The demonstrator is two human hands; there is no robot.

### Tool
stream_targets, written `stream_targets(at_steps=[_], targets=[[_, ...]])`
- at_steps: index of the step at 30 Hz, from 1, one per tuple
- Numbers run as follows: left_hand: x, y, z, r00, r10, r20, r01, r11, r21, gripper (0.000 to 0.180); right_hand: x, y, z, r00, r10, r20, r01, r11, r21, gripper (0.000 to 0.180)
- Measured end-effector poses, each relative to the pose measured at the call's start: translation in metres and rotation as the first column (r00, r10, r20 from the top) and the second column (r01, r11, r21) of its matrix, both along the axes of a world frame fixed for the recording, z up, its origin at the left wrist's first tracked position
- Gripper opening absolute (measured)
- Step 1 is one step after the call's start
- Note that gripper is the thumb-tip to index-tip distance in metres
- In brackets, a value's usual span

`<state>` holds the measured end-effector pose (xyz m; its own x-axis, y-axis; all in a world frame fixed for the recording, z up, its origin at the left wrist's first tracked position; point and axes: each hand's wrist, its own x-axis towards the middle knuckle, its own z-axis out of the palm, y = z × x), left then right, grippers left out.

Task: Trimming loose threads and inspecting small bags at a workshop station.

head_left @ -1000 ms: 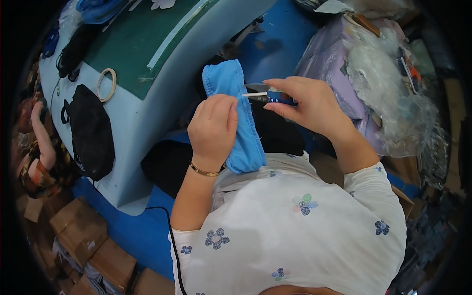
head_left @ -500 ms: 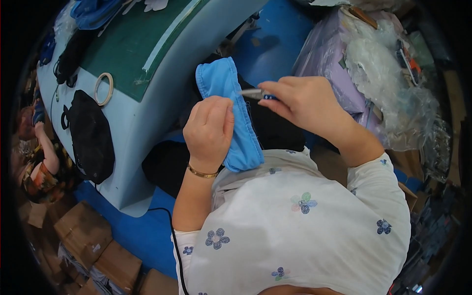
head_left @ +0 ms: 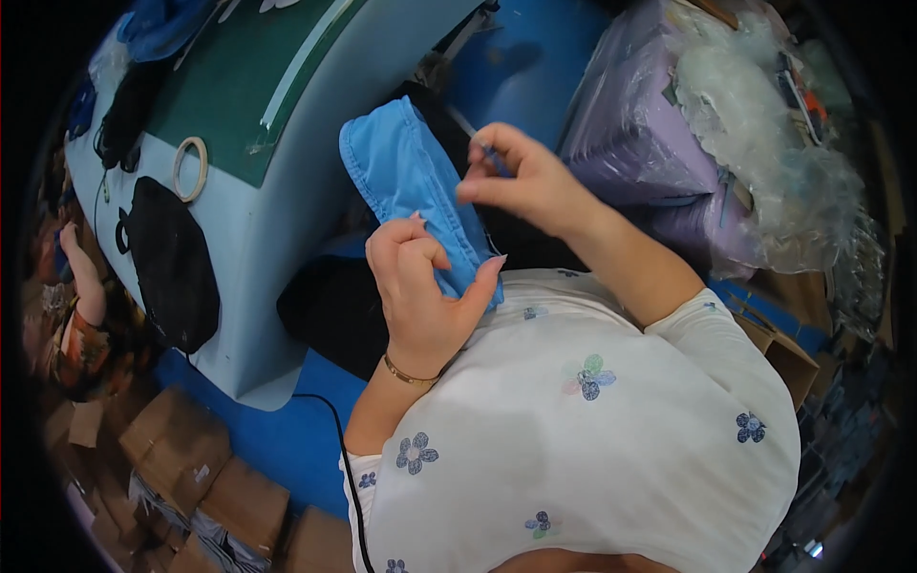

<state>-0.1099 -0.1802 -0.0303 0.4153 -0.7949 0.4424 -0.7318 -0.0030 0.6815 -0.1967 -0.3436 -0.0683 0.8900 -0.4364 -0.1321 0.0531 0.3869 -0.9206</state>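
A light blue stitched fabric piece (head_left: 387, 158) lies over my lap, its seamed edge running down its right side. My left hand (head_left: 417, 296) holds its lower part, with the thumb near the seam and the fingers bent on the cloth. To the right of the fabric and apart from it, my right hand (head_left: 535, 186) is curled around small snips (head_left: 495, 160). Only a bit of their blue handle and a thin grey part show; the fingers hide the rest.
Left stands a pale blue table (head_left: 258, 258) with a green mat (head_left: 224, 105), a tape roll (head_left: 190, 170) and a black pouch (head_left: 172, 267). Plastic-wrapped purple stacks (head_left: 635, 115) stand right. Cardboard boxes (head_left: 181, 444) lie lower left, near another person's arm (head_left: 86, 277).
The fabric's upper end has swung left. My left hand has shifted lower along it and spread its thumb. My right hand has drawn left and turned, with the snips' blades now mostly out of sight.
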Motion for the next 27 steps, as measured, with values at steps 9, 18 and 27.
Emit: stream_targets(at_steps=[9, 18, 27], targets=[[0.002, 0.013, -0.004, 0.999, -0.008, -0.034, 0.011, 0.995, 0.099, 0.055, -0.033, 0.007, 0.006, 0.983, 0.179, -0.043, -0.182, 0.982, -0.055, 0.028], [0.008, 0.01, -0.012, 0.984, -0.109, -0.141, 0.119, 0.99, 0.07, 0.056, -0.03, 0.023, 0.009, 0.991, 0.079, -0.107, -0.061, 0.985, 0.162, 0.029], [0.014, 0.008, -0.004, 0.961, 0.2, -0.191, -0.143, 0.951, 0.275, 0.031, 0.007, 0.02, -0.016, 0.988, 0.09, 0.124, -0.043, 0.94, -0.339, 0.032]])
